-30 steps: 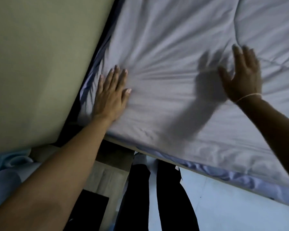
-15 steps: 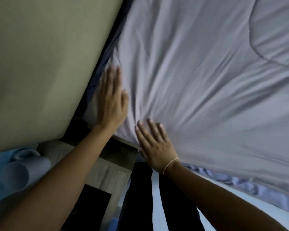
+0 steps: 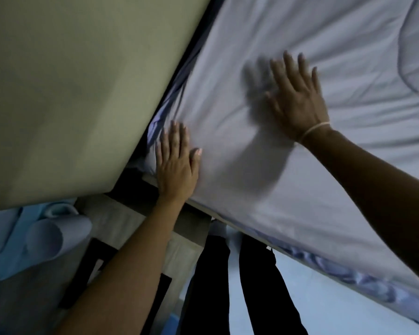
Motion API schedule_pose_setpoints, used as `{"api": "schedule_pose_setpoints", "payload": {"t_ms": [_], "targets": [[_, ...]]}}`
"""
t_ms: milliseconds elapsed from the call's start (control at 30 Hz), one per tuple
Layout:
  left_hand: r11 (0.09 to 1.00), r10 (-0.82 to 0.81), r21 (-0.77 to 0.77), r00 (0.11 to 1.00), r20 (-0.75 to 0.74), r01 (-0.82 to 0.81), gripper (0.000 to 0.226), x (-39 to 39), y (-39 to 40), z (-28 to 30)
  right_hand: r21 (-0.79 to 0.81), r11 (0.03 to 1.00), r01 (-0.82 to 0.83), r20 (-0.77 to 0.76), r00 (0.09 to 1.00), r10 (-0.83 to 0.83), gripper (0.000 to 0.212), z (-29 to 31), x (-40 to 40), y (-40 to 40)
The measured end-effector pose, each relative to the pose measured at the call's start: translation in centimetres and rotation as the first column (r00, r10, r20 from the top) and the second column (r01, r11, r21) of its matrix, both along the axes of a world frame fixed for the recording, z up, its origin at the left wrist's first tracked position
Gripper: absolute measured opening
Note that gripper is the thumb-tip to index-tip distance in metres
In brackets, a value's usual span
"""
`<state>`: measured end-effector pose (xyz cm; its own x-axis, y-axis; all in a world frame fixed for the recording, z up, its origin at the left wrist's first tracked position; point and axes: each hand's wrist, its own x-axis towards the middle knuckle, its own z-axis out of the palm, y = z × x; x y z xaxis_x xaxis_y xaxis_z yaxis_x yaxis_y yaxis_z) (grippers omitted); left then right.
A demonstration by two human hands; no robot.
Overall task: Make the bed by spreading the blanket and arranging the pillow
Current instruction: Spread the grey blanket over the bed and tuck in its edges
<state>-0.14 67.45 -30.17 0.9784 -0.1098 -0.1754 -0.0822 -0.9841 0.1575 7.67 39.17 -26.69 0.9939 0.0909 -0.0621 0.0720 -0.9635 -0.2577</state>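
Head view: pale lavender-grey soft fabric blanket (image 3: pixel 288 194) lies spread over the bed, lightly creased, with stitched quilt lines toward the upper right and its near edge running along the bed's side. My left hand (image 3: pixel 176 165) lies flat on the blanket's near corner, fingers straight and close together, beside the beige wall (image 3: pixel 70 93). My right hand (image 3: pixel 298 97) rests flat further in on the blanket, fingers straight and slightly spread, blurred, thin band (image 3: pixel 312 128) at wrist.

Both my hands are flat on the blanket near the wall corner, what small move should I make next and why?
Probably sweep the right hand outward toward the creases on the blanket, while the left hand pins the corner; folds remain further right.
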Motion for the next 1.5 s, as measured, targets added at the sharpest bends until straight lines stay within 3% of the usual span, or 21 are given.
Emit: {"api": "schedule_pose_setpoints", "payload": {"t_ms": [100, 200, 300, 400, 467, 567, 633, 700, 800, 867, 967, 1033, 1133, 1233, 1367, 1500], "targets": [[0.995, 0.093, -0.035, 0.993, -0.075, -0.095, 0.063, -3.3, 1.4, 0.4, -0.049, 0.998, -0.046, -0.055, 0.998, 0.043, 0.061, -1.7, 2.4, 4.5], [0.981, 0.132, -0.121, 0.979, -0.156, -0.152, 0.061, -6.4, 2.9, 1.1, -0.066, 0.993, -0.094, -0.063, 0.994, 0.09, 0.061, -3.3, -0.2, 9.3], [0.963, 0.159, -0.187, 0.969, -0.188, -0.194, 0.061, -8.9, 4.8, 2.0, -0.066, 0.934, -0.352, -0.09, 0.934, 0.346, 0.061, -3.9, -6.1, 12.9], [0.901, 0.303, -0.263, 0.935, -0.185, -0.344, 0.056, -9.6, 5.2, 3.2, 0.028, 0.844, -0.535, -0.086, 0.84, 0.536, 0.056, -3.4, -12.7, 14.2], [0.823, 0.437, -0.311, 0.879, -0.189, -0.475, 0.051, -8.6, 4.2, 3.9, 0.134, 0.868, -0.478, -0.057, 0.871, 0.488, 0.053, -2.6, -15.4, 13.2], [0.748, 0.547, -0.346, 0.821, -0.161, -0.566, 0.05, -6.5, 2.0, 5.0, 0.224, 0.94, -0.256, 0.006, 0.965, 0.261, 0.059, -1.3, -18.5, 9.2], [0.794, 0.521, -0.323, 0.85, -0.076, -0.515, 0.052, -5.4, 0.7, 5.4, 0.171, 0.972, -0.162, 0.025, 0.987, 0.16, 0.067, -0.8, -20.7, 6.2], [0.888, 0.396, -0.259, 0.918, 0.011, -0.38, 0.052, -5.2, -0.4, 5.3, 0.074, 0.991, -0.109, 0.026, 0.994, 0.107, 0.073, -0.4, -23.2, 3.7], [0.926, 0.328, -0.216, 0.943, 0.053, -0.31, 0.051, -5.2, -1.1, 4.8, 0.005, 1.0, -0.014, 0.031, 0.999, 0.014, 0.065, -0.5, -26.8, 1.4], [0.858, 0.476, -0.225, 0.88, 0.007, -0.462, 0.056, -5.4, -1.4, 5.0, -0.006, 0.998, 0.055, 0.075, 0.996, -0.054, 0.047, -0.7, -28.8, 1.0], [0.614, 0.732, -0.266, 0.662, -0.163, -0.743, 0.067, -4.9, -2.0, 5.8, 0.036, 0.997, 0.066, 0.134, 0.988, -0.07, 0.016, -0.6, -30.0, 2.2], [0.448, 0.807, -0.309, 0.529, -0.264, -0.839, 0.063, -4.2, -2.2, 5.8, 0.067, 0.991, 0.118, 0.091, 0.988, -0.124, 0.014, -0.6, -29.5, 3.2], [0.306, 0.815, -0.302, 0.412, -0.408, -0.903, 0.059, -3.2, -2.1, 5.2, 0.103, 0.971, 0.217, -0.037, 0.976, -0.215, 0.015, -1.2, -28.7, 3.9], [0.26, 0.83, -0.248, 0.347, -0.437, -0.933, 0.056, -2.0, -1.3, 4.5, 0.119, 0.971, 0.205, -0.095, 0.976, -0.195, 0.014, -1.1, -28.6, 4.1], [0.335, 0.834, -0.203, 0.39, -0.39, -0.92, 0.05, -2.3, 0.7, 4.1, 0.119, 0.979, 0.163, -0.162, 0.976, -0.143, 0.021, -0.4, -30.1, 5.0], [0.308, 0.865, -0.206, 0.363, -0.347, -0.929, 0.051, -3.8, 1.4, 3.9, 0.141, 0.985, 0.095, -0.227, 0.972, -0.062, 0.023, -0.1, -30.5, 4.7]]}}
